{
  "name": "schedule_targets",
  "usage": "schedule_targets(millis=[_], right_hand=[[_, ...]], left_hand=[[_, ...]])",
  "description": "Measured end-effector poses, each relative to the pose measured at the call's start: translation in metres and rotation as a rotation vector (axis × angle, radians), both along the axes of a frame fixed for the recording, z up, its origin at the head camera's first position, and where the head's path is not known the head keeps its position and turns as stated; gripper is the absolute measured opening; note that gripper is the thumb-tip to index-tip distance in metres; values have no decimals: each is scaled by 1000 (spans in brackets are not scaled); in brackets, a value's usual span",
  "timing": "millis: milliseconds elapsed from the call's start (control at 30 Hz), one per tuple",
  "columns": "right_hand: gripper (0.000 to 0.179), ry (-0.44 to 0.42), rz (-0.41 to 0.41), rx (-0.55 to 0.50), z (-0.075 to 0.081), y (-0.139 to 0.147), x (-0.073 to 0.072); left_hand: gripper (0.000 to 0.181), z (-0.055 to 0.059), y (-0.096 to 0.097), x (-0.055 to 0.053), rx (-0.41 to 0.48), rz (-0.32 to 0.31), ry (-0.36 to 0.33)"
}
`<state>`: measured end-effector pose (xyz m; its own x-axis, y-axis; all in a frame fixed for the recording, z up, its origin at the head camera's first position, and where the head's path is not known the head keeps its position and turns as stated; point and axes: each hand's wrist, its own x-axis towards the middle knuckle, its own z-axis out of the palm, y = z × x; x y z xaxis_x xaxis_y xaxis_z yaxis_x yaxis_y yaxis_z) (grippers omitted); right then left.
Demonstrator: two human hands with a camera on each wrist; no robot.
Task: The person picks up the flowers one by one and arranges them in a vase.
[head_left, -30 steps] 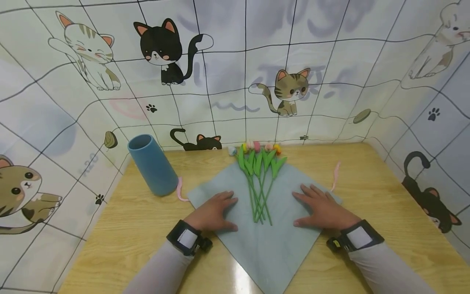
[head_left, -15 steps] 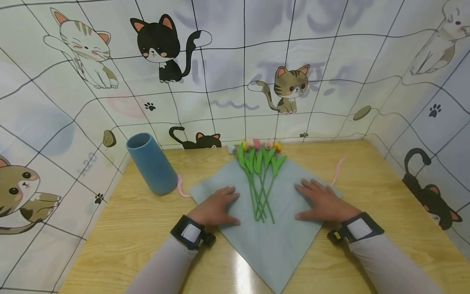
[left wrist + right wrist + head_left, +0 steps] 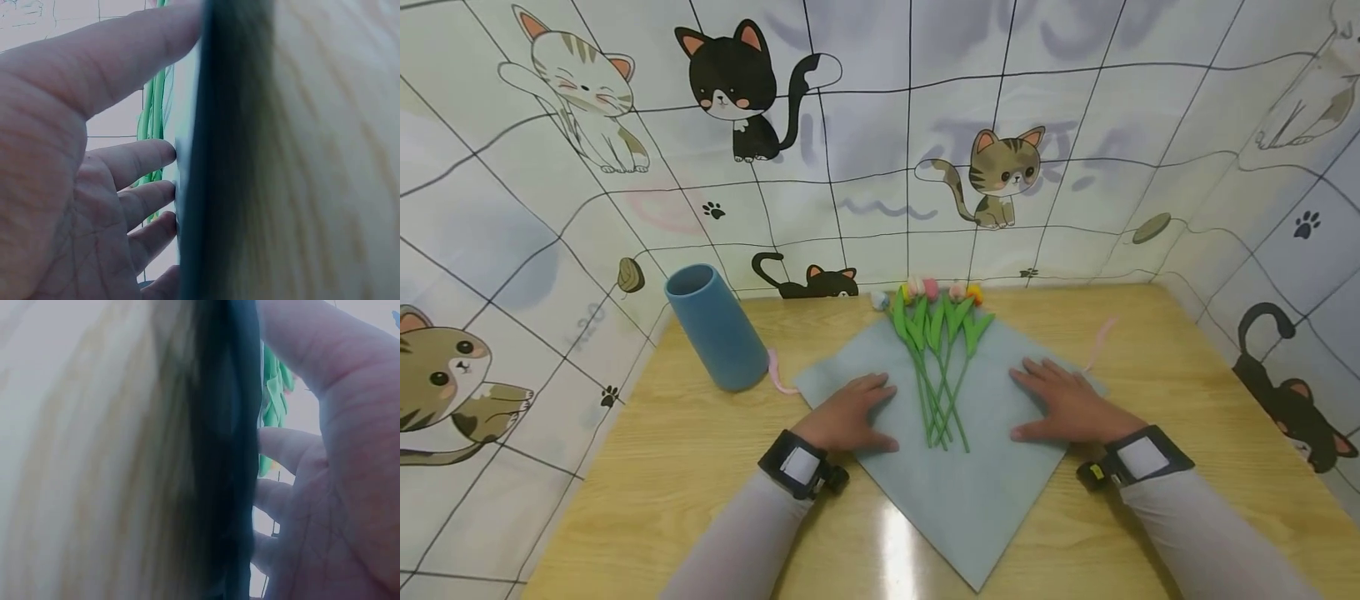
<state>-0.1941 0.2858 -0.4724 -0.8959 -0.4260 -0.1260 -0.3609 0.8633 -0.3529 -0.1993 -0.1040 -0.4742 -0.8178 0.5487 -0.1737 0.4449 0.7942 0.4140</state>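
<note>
A grey-blue wrapping sheet [image 3: 970, 508] lies cornerwise on the table, one corner toward the person. On its upper middle rests a loose bunch of artificial tulips [image 3: 936, 358], green stems crossing, with pink, yellow, orange and pale blue heads at the far corner. My left hand [image 3: 853, 414] rests on the sheet's left side, fingers spread. On the right side my right hand [image 3: 1063, 404] lies likewise, thumb toward the stems. Both wrist views show fingertips touching the sheet: left fingers [image 3: 147, 159] and right fingers [image 3: 284, 447]. Neither hand grips anything.
A blue vase [image 3: 718, 329] stands at the back left of the wooden table [image 3: 647, 500]. Pink ribbon [image 3: 778, 372] shows by the sheet's left corner, and another ribbon end [image 3: 1101, 343] beyond its right corner. A cat-patterned wall covering [image 3: 865, 167] encloses the back and sides.
Both hands keep their spread pose on the sheet. The sheet's near corner now shows whole in the head view as the scene shifts slightly; the tulips stay in place.
</note>
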Motion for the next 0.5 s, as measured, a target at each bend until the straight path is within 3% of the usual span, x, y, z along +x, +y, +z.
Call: schedule_targets(millis=[233,500], right_hand=[[108,-7,-3,6,8,-2,1],[103,-59,-24,-56,35,-39,4]], left_hand=[[90,4,4,1,-7,5,-16],[90,6,4,2,3,6,-28]])
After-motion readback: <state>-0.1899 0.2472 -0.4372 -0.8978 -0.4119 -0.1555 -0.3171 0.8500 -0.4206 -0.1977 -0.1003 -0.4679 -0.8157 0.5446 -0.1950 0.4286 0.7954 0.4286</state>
